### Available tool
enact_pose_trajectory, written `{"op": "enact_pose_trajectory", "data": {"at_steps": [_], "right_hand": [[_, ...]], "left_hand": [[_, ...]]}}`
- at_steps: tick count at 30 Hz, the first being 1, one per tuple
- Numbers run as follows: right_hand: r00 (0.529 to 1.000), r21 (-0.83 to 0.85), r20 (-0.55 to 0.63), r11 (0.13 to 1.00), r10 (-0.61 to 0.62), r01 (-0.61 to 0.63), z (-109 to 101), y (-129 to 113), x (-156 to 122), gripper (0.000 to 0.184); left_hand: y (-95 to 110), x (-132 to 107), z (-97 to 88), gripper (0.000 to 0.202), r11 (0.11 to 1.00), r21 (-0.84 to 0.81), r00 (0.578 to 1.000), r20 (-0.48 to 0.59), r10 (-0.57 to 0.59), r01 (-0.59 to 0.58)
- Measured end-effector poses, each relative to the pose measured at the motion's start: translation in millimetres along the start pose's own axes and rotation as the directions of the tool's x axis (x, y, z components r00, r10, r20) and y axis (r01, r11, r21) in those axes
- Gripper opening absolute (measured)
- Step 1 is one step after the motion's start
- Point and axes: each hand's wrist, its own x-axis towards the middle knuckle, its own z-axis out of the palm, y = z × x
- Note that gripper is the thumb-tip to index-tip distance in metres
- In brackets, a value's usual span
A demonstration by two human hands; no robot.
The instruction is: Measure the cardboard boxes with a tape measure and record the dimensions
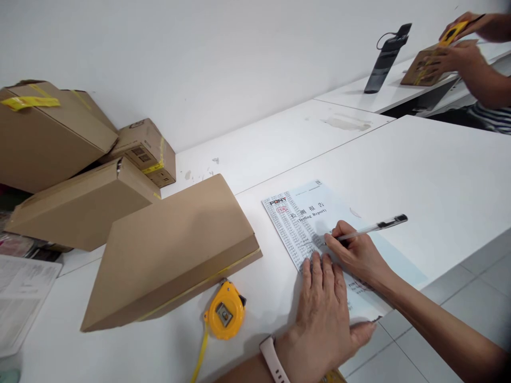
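Observation:
A printed report sheet (309, 213) lies on the white table (419, 170) in front of me. My right hand (357, 252) is closed round a pen (375, 227), its tip touching the sheet. My left hand (325, 314) lies flat with fingers stretched out, pressing the lower part of the sheet. A pale watch strap (273, 359) sits on my left wrist. A yellow tape measure (224, 311) rests left of my left hand, its tape trailing toward the table's front edge.
A flat cardboard box (171, 250) lies left of the sheet, with three more boxes (80, 159) stacked behind it. At the far right another person's hands (455, 53) hold a brown package. A black bottle (387, 58) stands near them. Papers (19, 298) lie at far left.

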Motion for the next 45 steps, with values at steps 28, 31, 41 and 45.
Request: {"op": "enact_pose_trajectory", "data": {"at_steps": [28,31,41,45], "right_hand": [[1.0,-0.015,-0.01,1.0,0.026,-0.026,-1.3,5.2,0.5,0.026],[1.0,-0.013,-0.007,0.999,0.03,-0.03,-1.5,4.3,0.7,0.026],[0.999,-0.025,-0.013,0.999,0.045,-0.045,-0.7,6.6,1.0,0.025],[0.999,-0.022,-0.015,0.999,0.031,-0.031,-1.4,6.3,1.1,0.026]], "left_hand": [[-0.4,0.8,2.7,0.088,0.999,-0.036,1.0,0.002,-0.004,0.004],[-0.1,0.3,3.2,0.087,0.999,-0.045,1.0,-0.012,-0.006,0.005],[1.0,-1.4,5.4,0.088,0.998,-0.068,1.0,0.004,-0.006,0.006],[0.5,-1.5,5.5,0.089,0.997,-0.072,1.0,-0.004,-0.006,0.006]]}}
